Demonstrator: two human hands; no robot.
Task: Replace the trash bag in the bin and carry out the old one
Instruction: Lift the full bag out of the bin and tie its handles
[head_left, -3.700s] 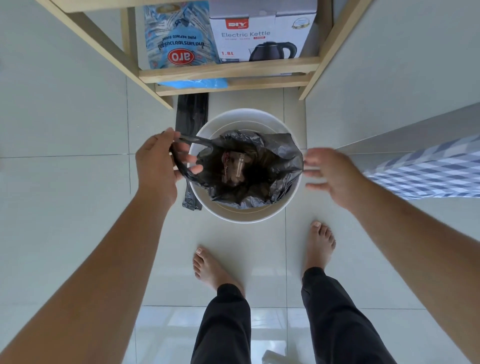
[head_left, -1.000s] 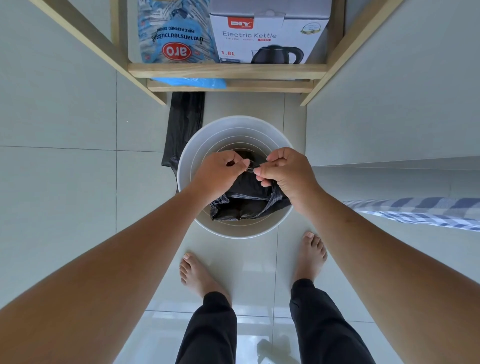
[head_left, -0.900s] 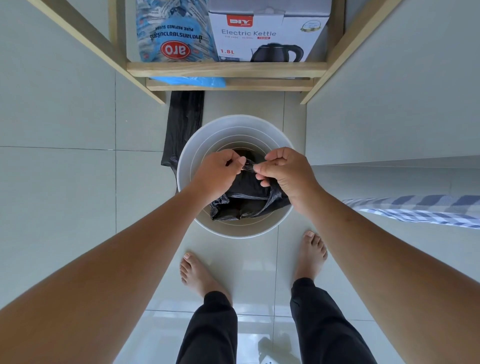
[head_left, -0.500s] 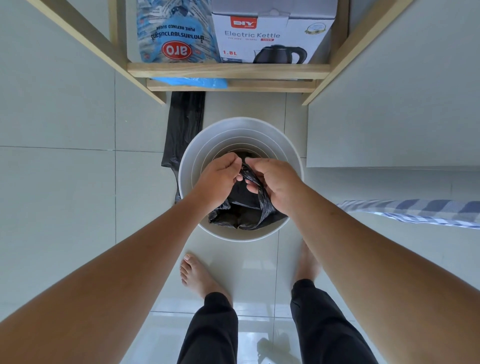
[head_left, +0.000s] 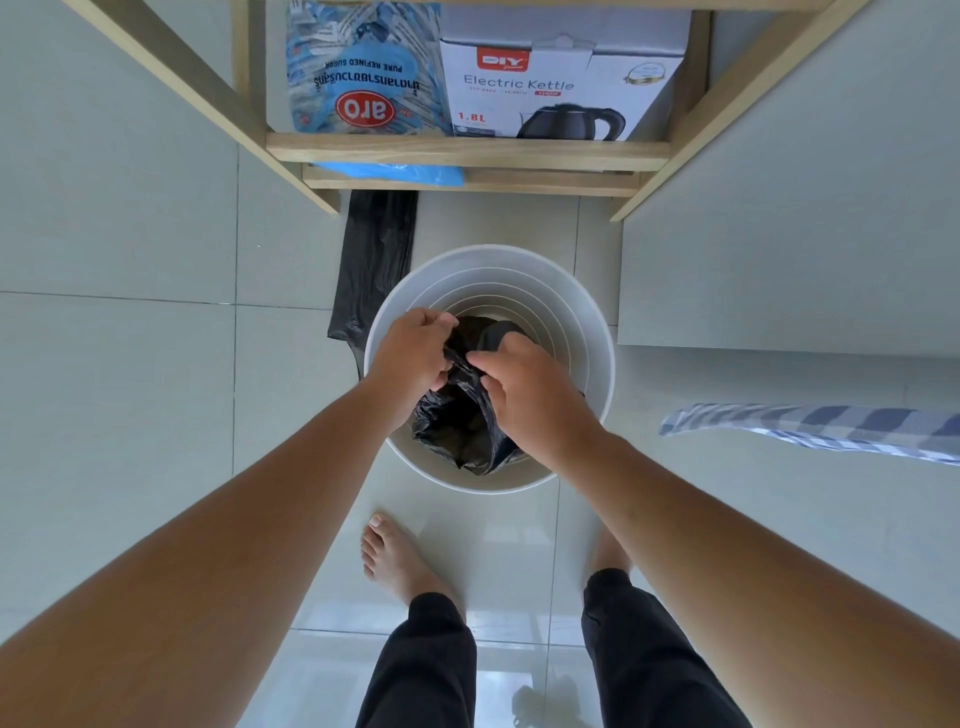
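You stand barefoot on a pale tiled floor (head_left: 119, 395), looking straight down past your own arms, with a light wooden shelf unit (head_left: 467, 151) filling the top of the view and a grey cabinet face (head_left: 789, 208) running along your right. Below you, directly in front of your feet, sits the round white bin (head_left: 582, 332), its ribbed inner wall bare around the upper half. On the shelf's lower board stand a white box (head_left: 561, 78) printed "Electric Kettle" and, just to its left, a blue sugar sack (head_left: 363, 73) turned upside down so its red logo reads inverted. A blue-and-white checked cloth (head_left: 810, 428) juts in from the right edge, level with the bin. Beside the bin's left rim, a flat folded black bag (head_left: 376, 260) lies on the floor, one end tucked under the shelf. Inside the bin, the old black trash bag (head_left: 457, 415) is bunched into a crumpled bundle, its gathered neck raised between your hands. Your left hand (head_left: 413, 358) is closed around the plastic at the neck, fingers curled in. Your right hand (head_left: 524, 389) grips the same gathered plastic from the other side, knuckles up, touching the left hand's fingertips over the bundle. Your left foot (head_left: 395, 558) shows fully below the bin; the right is mostly hidden behind your forearm.
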